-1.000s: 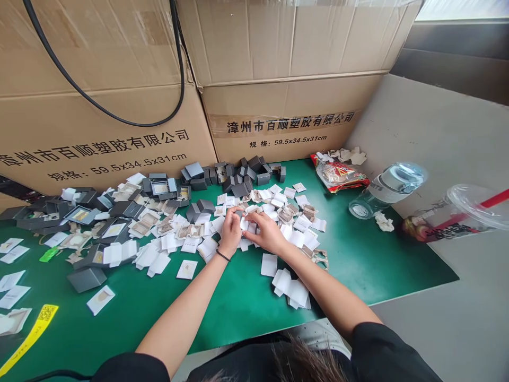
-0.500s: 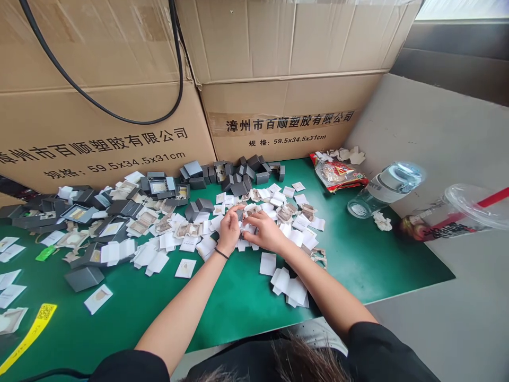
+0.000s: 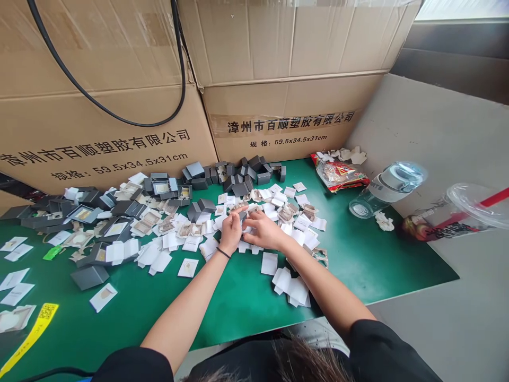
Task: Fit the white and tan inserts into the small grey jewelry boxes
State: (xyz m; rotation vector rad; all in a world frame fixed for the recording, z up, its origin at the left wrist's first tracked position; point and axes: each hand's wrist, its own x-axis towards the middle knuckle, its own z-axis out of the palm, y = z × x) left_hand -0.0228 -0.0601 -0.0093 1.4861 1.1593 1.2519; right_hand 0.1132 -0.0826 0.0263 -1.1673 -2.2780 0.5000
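Over the pile in the middle, my left hand (image 3: 231, 231) and my right hand (image 3: 264, 230) are close together. A small dark grey box (image 3: 243, 216) shows partly between them. My left fingers are closed round it, with the index finger raised. From the other side, the bent fingers of my right hand press against it; they cover most of it. White folded papers and cards (image 3: 192, 243) lie around and under both hands. Beige moulded inserts (image 3: 289, 213) are mixed in with them. Two dark grey boxes (image 3: 201, 209) sit just left of my hands.
More grey boxes (image 3: 89, 277) are heaped at the left and back of the green table (image 3: 358, 265). Large cartons (image 3: 286, 101) form a wall behind. A snack bag (image 3: 340, 175), clear bottle (image 3: 385, 188) and drink cup (image 3: 457, 212) stand on the right. A yellow strip (image 3: 34, 334) lies front left.
The view has shifted slightly, so the table things appear a little further right. My hands stay together at the same spot, with only small finger movement.
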